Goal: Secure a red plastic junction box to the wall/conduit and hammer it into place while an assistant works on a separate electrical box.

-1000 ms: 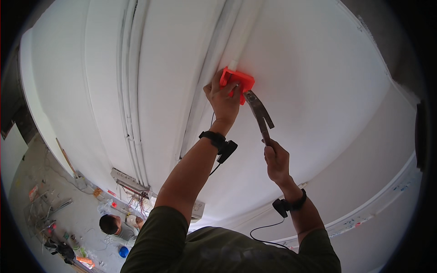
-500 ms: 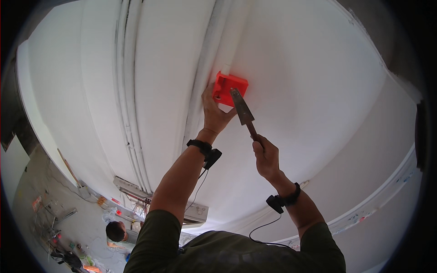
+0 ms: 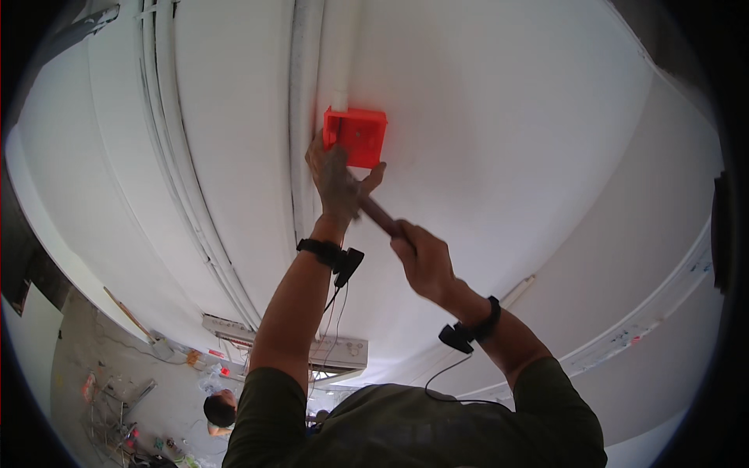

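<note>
A square red electrical junction box [image 3: 363, 140], its hollow side facing me, sits against the white surface. My left hand [image 3: 328, 203] grips it, fingers along its left side and thumb at its lower right corner. A white conduit [image 3: 341, 66] runs up from the top of the box. My right hand [image 3: 424, 261] is closed around the wooden handle of a hammer [image 3: 380, 217]. The hammer's wedge-shaped metal head is motion-blurred in front of my left hand and the box's lower left. Whether it touches anything is hidden.
Left of the box, a grey-edged pipe [image 3: 300, 132] and further white pipes [image 3: 183, 171] run along the surface. Below is a long panel [image 3: 343, 353] with loose wires. A person [image 3: 220, 408] is at lower left, near clutter on the floor.
My view has shifted, so the box sits further left. The hammer has swung left from in front of the box to across my left hand. My left hand still grips the box.
</note>
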Tool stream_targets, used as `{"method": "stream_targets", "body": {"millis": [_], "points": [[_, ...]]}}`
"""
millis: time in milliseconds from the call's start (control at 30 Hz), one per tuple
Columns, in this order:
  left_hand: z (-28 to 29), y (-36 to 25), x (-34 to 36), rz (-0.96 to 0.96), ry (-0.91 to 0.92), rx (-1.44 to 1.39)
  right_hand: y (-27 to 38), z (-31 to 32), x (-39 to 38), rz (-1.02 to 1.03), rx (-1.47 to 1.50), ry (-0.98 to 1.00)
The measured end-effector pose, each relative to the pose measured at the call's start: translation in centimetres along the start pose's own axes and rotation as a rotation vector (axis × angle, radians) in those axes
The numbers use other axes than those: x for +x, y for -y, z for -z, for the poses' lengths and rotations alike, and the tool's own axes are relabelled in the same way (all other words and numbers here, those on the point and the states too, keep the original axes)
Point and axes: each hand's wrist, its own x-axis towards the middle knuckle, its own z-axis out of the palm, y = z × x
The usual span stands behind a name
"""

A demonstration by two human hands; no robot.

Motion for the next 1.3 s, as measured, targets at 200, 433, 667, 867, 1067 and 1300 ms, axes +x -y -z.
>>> {"method": "stream_targets", "body": {"millis": [200, 433, 667, 867, 1067, 1300], "points": [[-0.9, -0.8, -0.4, 0.267, 0.03, -0.271, -3.0, 0.5, 1.3, 0.258, -0.044, -0.104], [-1.4, 0.7, -1.0, 0.222, 0.094, -0.219, -2.2, -0.2, 1.2, 0.458, -0.179, -0.205], [0.3, 1.0, -0.8, 0.171, 0.109, -0.024, -4.6, -0.1, 3.4, -0.005, -0.257, -0.053], [1.4, 2.6, -0.8, 0.085, 0.078, -0.112, -0.9, 0.4, 0.8, 0.451, -0.128, 0.181], [2.0, 2.2, 0.2, 0.025, 0.205, -0.152, -4.7, -1.7, 2.7, -0.038, -0.268, -0.037], [4.3, 3.3, 0.1, 0.037, 0.319, -0.165, 2.2, 1.4, -0.5, 0.551, -0.362, 0.466]]}}
